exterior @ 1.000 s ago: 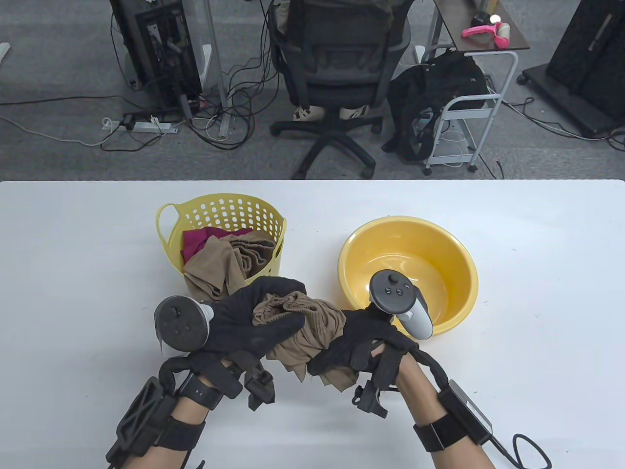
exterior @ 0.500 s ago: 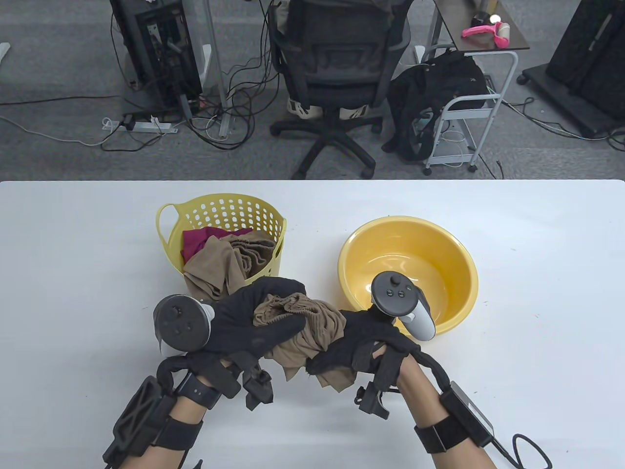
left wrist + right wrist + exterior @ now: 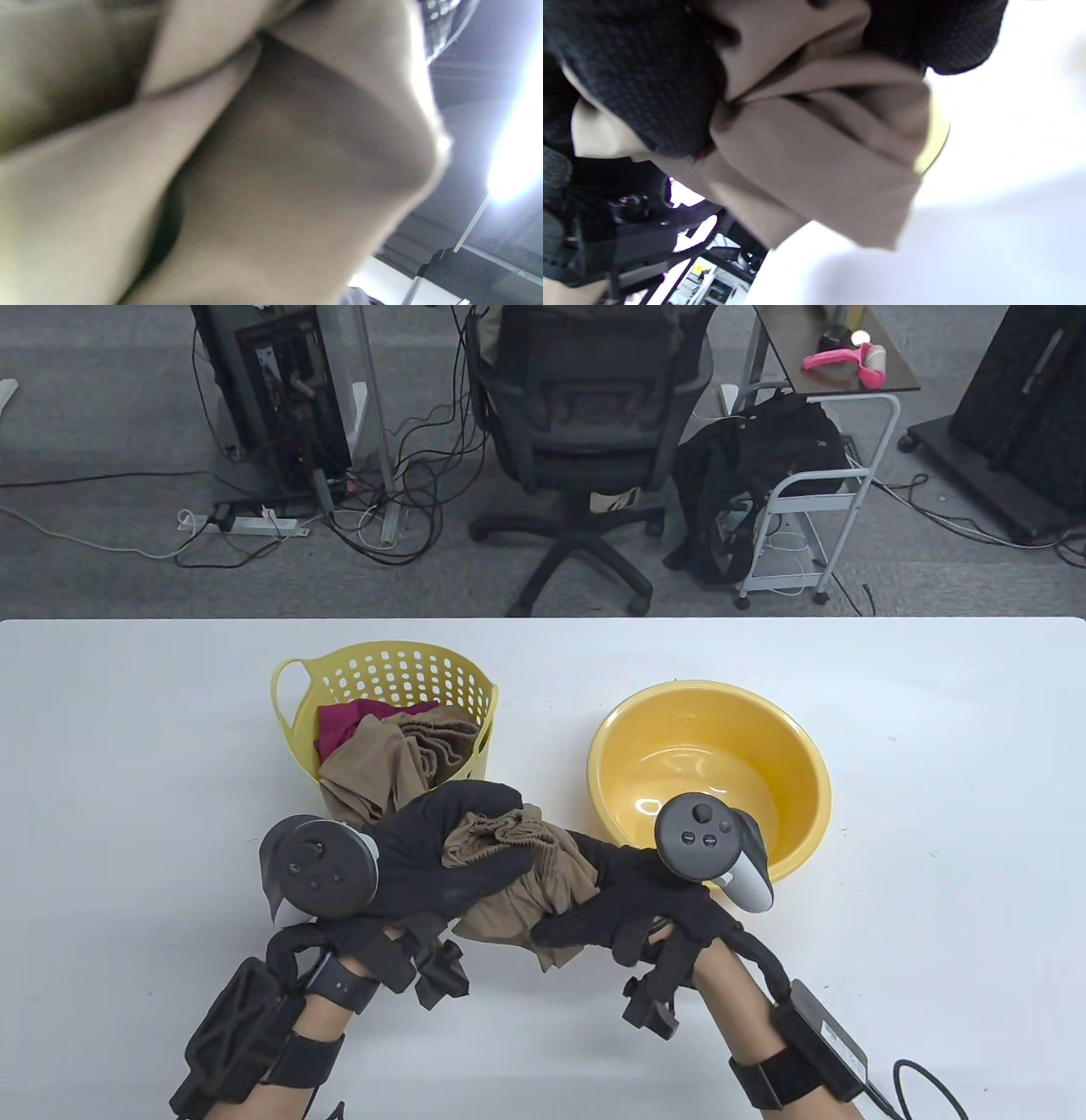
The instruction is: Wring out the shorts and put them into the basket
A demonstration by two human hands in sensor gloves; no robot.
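Tan shorts [image 3: 543, 882] are bunched between both gloved hands above the table's front middle. My left hand [image 3: 450, 857] curls round their left end, where the gathered waistband shows. My right hand [image 3: 611, 899] grips the other end, and a loose flap hangs below it. In the left wrist view blurred tan shorts [image 3: 263, 169] fill the frame. The right wrist view shows the shorts [image 3: 814, 161] twisted under the black glove fingers [image 3: 640, 76]. The yellow perforated basket [image 3: 299, 702] stands just behind the hands to the left and holds tan and maroon cloth.
A yellow basin [image 3: 797, 780] sits on the white table [image 3: 933, 899] to the right of the basket, close behind my right hand. Beyond the table's far edge are an office chair [image 3: 585, 432], cables and a small cart [image 3: 814, 500].
My right hand has rotated and shifted a little to the right, its tracker moving toward the basin. The shorts are bunched tighter and the hanging flap is shorter. The left hand has barely moved.
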